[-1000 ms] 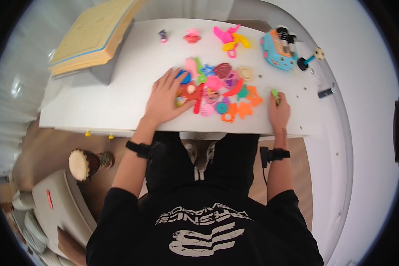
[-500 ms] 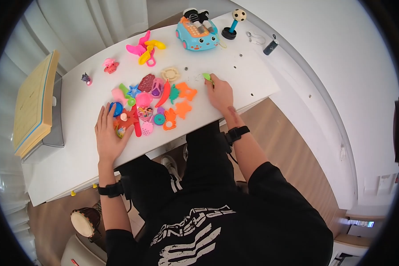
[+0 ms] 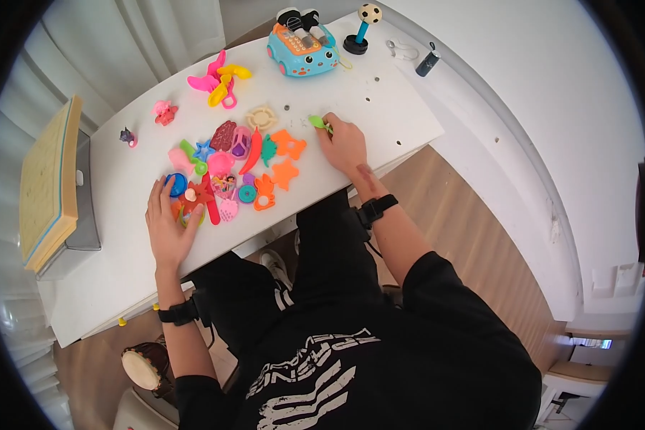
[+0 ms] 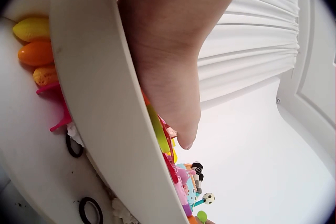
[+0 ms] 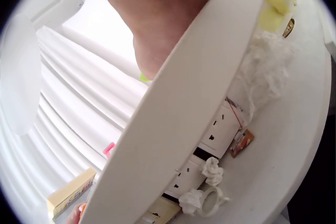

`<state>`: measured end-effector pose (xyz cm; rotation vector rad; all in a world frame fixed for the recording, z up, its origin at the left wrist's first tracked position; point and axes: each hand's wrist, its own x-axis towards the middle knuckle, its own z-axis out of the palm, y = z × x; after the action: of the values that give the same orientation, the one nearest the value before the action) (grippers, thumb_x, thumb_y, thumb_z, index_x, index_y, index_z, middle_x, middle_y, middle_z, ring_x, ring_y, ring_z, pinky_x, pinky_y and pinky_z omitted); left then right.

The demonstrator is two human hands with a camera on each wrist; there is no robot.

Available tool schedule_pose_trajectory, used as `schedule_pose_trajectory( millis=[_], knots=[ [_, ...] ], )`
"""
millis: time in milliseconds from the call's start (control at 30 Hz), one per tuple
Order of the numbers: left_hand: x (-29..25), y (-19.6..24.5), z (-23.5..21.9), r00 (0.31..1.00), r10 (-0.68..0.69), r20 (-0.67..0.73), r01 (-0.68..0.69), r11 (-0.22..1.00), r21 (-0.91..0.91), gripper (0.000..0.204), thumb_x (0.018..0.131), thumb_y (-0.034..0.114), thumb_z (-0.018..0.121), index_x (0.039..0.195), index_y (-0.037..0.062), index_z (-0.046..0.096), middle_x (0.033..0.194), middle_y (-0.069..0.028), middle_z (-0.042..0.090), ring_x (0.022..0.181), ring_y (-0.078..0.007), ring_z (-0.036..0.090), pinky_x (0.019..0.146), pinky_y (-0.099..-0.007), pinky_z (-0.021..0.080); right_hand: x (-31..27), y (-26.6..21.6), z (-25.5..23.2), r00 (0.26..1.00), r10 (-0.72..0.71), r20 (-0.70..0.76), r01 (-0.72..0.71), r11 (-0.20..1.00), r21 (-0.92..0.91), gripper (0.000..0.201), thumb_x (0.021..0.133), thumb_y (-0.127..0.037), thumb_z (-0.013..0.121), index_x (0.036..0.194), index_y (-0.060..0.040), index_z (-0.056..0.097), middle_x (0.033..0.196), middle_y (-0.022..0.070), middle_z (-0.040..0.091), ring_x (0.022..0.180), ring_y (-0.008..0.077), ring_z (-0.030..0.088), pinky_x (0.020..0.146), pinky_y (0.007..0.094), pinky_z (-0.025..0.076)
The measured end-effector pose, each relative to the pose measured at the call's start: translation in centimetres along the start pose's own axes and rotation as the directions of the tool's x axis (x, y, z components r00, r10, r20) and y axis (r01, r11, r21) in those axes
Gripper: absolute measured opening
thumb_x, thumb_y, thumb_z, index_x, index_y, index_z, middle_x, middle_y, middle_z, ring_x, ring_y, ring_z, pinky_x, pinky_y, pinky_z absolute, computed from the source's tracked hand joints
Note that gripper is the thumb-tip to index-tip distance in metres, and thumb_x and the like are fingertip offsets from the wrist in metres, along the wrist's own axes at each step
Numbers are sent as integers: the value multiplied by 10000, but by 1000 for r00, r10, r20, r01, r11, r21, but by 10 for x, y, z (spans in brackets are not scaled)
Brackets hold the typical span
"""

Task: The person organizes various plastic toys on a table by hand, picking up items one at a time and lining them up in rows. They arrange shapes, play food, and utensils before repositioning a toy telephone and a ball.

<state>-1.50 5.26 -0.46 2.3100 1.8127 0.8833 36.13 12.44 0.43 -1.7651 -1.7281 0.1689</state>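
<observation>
My right hand [image 3: 344,143] pinches a small light-green plastic piece [image 3: 317,122] with a rounded end, over the table at the right of the toy pile. In the left wrist view the rounded end of this green piece [image 4: 202,216] shows at the bottom. My left hand [image 3: 168,228] lies at the left edge of the pile, fingers extended, fingertips beside a blue round toy [image 3: 176,185]. Close to its thumb are a red star-shaped toy [image 3: 200,192] and a long red strip [image 3: 211,203]. Orange cut-out shapes [image 3: 285,174] lie on the side toward my right hand.
Farther back stand pink and yellow toys [image 3: 218,80], a blue toy telephone [image 3: 304,57] and a football on a stand [image 3: 356,44]. A thick book [image 3: 50,183] leans on a grey stand at left. The table's front edge [image 3: 265,228] runs before my legs.
The head view has swung, so table and toys appear turned and farther left. My right hand keeps the green piece throughout; my left hand stays beside the pile.
</observation>
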Motion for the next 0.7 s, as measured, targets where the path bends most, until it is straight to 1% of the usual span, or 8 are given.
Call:
schedule_pose_trajectory(
  millis=[67, 133, 267, 367, 533, 600, 633, 700],
  knots=[
    [1, -2, 2, 1000, -13, 13, 13, 1000, 17, 760, 892, 400, 755, 1492, 35, 464, 1564, -183, 443, 1461, -364, 407, 1175, -486, 321, 2, -2, -2, 1000, 13, -2, -13, 1000, 25, 153, 939, -236, 665, 989, -91, 661, 700, 134, 690, 694, 373, 662, 700, 485, 514],
    [3, -1, 2, 1000, -10, 14, 10, 1000, 24, 777, 888, 406, 758, 1503, 39, 454, 1562, -188, 441, 1456, -366, 411, 1174, -484, 321, 8, -19, -9, 947, -315, -54, 314, 949, -22, 164, 908, -248, 689, 970, -105, 640, 723, 107, 699, 660, 319, 652, 711, 434, 485],
    [1, 2, 1, 1000, -15, 5, 15, 999, 29, 840, 869, 427, 776, 1536, 56, 426, 1560, -199, 433, 1443, -372, 422, 1168, -488, 330, 18, -85, -25, 827, -559, -63, 560, 828, -1, 239, 851, -318, 755, 919, -112, 654, 719, 68, 706, 577, 281, 574, 699, 374, 451],
    [1, 2, 1, 1000, -2, 6, 2, 999, 46, 871, 855, 440, 790, 1546, 62, 419, 1541, -209, 442, 1434, -383, 425, 1159, -496, 341, 19, -133, -33, 789, -614, 23, 613, 789, 51, 314, 870, -400, 746, 882, -96, 669, 672, 67, 677, 554, 271, 550, 676, 367, 426],
    [1, -2, -1, 1000, 10, -16, -9, 996, 87, 819, 842, 447, 805, 1489, 63, 481, 1492, -231, 466, 1391, -406, 444, 1119, -509, 372, 12, -195, -26, 576, -814, 73, 807, 581, 106, 503, 901, -565, 684, 771, -79, 666, 585, 55, 595, 532, 259, 523, 668, 356, 405],
    [4, -1, 0, 996, 69, 52, -71, 997, 37, 702, 830, 425, 813, 1378, 55, 576, 1371, -210, 578, 1329, -410, 490, 1077, -520, 390, 9, -209, -21, 531, -845, 64, 836, 534, 123, 528, 916, -565, 657, 731, -71, 671, 588, 57, 600, 522, 263, 498, 679, 354, 407],
    [4, 1, -3, 991, 30, 128, -35, 999, 40, 597, 823, 402, 811, 1282, 59, 643, 1221, -170, 675, 1269, -392, 534, 1046, -535, 396, 8, -215, -16, 491, -867, 83, 857, 498, 132, 529, 916, -561, 654, 726, -68, 678, 589, 55, 601, 525, 260, 498, 686, 352, 408],
    [3, 0, -5, 978, -64, 200, 63, 998, 9, 575, 828, 401, 803, 1271, 66, 654, 1187, -153, 697, 1270, -374, 544, 1046, -525, 404, 5, -228, -10, 446, -890, 96, 878, 456, 146, 529, 916, -557, 650, 722, -65, 685, 590, 52, 603, 527, 257, 498, 693, 350, 409]
  ],
)
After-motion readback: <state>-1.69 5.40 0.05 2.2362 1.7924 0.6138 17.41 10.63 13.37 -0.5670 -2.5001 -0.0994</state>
